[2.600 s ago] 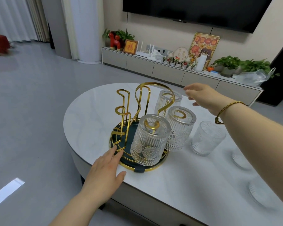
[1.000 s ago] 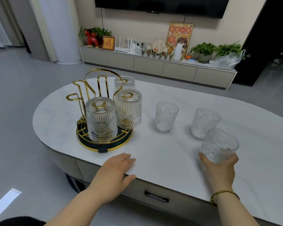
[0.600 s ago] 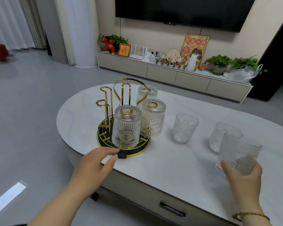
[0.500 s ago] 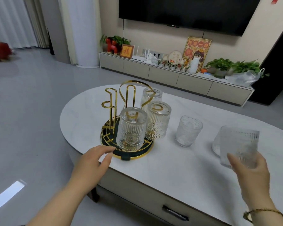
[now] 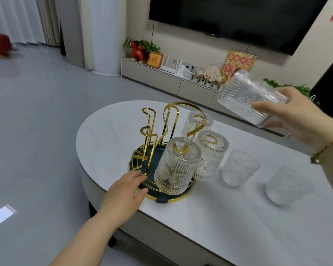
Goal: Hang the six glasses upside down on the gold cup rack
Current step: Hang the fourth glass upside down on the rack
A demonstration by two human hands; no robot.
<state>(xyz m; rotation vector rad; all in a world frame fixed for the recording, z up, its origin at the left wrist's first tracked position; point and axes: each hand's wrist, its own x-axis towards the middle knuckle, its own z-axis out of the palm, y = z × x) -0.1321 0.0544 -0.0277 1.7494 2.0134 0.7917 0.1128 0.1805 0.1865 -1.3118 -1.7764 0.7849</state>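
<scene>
Raised since before, the right hand (image 5: 296, 120) grips a glass (image 5: 246, 96) tilted, mouth down-left.

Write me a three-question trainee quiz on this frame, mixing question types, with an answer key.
1. How many glasses already hang upside down on the gold cup rack?
2. True or false: the right hand holds a glass in the air.
3. The left hand touches: A) a standing glass, B) the rack's base rim, C) the TV.

Key:
1. Three; the nearest is the front glass.
2. True; it is tilted, above the table.
3. B.
</scene>
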